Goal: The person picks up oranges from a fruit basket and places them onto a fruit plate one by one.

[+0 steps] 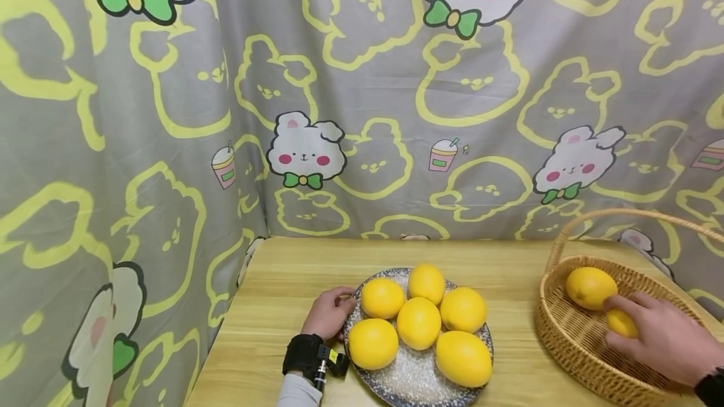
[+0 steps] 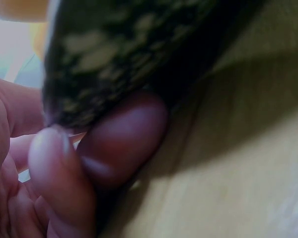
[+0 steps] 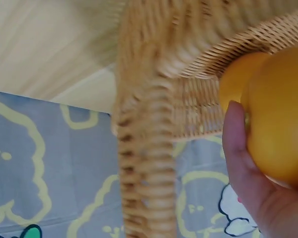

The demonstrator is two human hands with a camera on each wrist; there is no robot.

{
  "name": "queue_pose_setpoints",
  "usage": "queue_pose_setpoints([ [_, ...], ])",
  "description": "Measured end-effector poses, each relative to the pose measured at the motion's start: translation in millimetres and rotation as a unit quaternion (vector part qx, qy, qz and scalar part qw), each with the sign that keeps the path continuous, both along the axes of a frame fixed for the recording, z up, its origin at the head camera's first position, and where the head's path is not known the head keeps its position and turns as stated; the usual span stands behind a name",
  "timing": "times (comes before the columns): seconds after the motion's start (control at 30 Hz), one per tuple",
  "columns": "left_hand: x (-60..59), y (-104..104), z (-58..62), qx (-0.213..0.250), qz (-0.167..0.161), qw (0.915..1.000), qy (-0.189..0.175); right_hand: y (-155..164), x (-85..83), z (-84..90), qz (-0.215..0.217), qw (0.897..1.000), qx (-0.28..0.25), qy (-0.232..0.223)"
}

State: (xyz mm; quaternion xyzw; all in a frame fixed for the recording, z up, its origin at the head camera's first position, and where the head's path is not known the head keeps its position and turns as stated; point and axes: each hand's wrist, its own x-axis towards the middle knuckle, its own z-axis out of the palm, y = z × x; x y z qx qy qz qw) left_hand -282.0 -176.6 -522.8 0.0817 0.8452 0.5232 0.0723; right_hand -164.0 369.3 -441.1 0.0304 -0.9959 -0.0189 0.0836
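A speckled plate (image 1: 415, 380) near the table's front holds several yellow lemons (image 1: 418, 323). My left hand (image 1: 329, 313) grips the plate's left rim; in the left wrist view its fingertips (image 2: 121, 139) pinch the dark speckled plate (image 2: 114, 59) edge. At the right stands a wicker basket (image 1: 577, 344) with an arched handle. Inside it lies one lemon (image 1: 591, 287). My right hand (image 1: 658, 335) reaches into the basket and holds a second lemon (image 1: 621, 323). The right wrist view shows that lemon (image 3: 280, 129) in my fingers (image 3: 238, 153), beside the basket's weave (image 3: 198, 106).
A light wooden table (image 1: 294, 281) carries everything. A grey curtain with yellow bear outlines and white bunnies (image 1: 305, 149) hangs close behind and along the left side. The basket handle (image 3: 144, 163) crosses the right wrist view.
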Motion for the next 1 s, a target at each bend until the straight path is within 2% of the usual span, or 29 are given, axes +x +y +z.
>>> queue_pose_setpoints([
  [0.27,-0.4,0,1.9,-0.006,0.002,1.0,0.007,-24,5.5,18.3,0.048,0.994,-0.013,0.101],
  [0.43,1.8,-1,3.0,-0.002,0.005,1.0,0.0,-37,5.2,30.9,0.052,0.994,-0.01,0.101],
  [0.7,2.3,-1,0.5,0.001,0.004,1.0,-0.001,-47,5.4,34.7,0.052,0.996,-0.014,0.076],
  [1.0,1.6,-2,-0.6,0.006,0.001,1.0,-0.003,-65,9.5,38.8,0.067,0.992,-0.017,0.102],
])
